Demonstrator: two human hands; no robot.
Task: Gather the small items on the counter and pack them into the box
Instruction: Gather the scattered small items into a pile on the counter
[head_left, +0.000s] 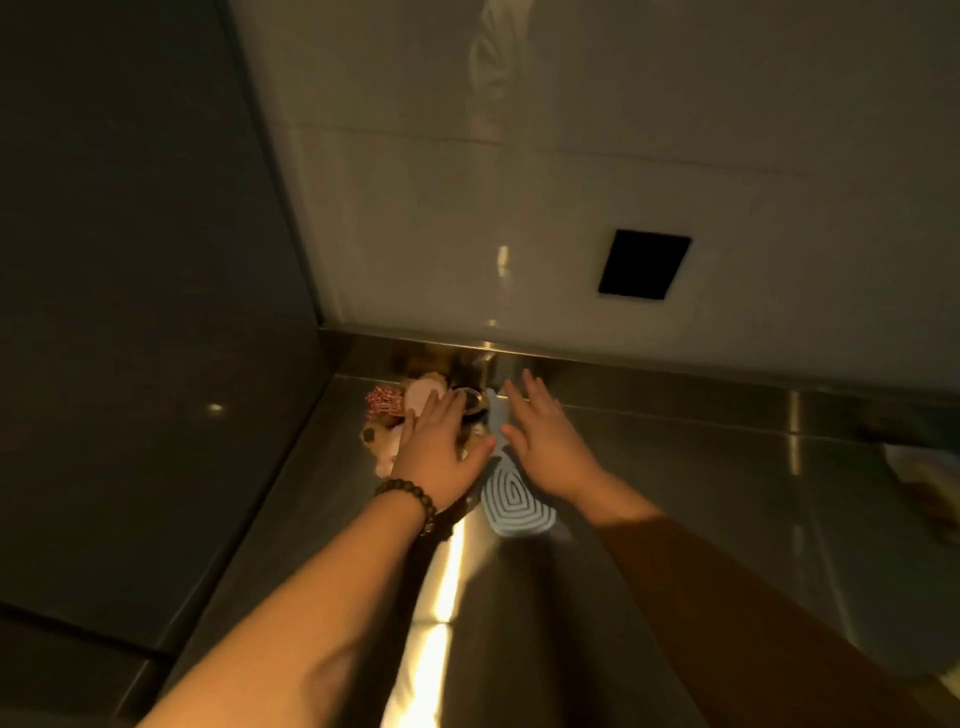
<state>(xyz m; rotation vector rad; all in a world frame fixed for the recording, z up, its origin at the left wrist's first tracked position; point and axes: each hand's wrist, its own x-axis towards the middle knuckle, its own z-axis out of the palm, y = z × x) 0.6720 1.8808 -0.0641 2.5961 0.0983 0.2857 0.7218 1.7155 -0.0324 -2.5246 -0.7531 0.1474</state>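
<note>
A heap of small items lies in the back left corner of the steel counter (675, 493): a red-and-white patterned piece (383, 402), a pale pink round piece (422, 395), a tan spotted one (375, 435) and a dark shiny round thing (470, 400). A light blue hairbrush (511, 499) with a spiral pattern lies between my hands. My left hand (441, 447), with a bead bracelet at the wrist, rests flat over the heap, fingers straight. My right hand (545, 431) hovers just right of the brush handle, fingers spread. No box is in view.
A dark panel (145, 312) stands along the counter's left side and a white wall (571, 208) with a black square (644, 270) runs behind. Something pale (924, 478) sits at the far right edge, blurred.
</note>
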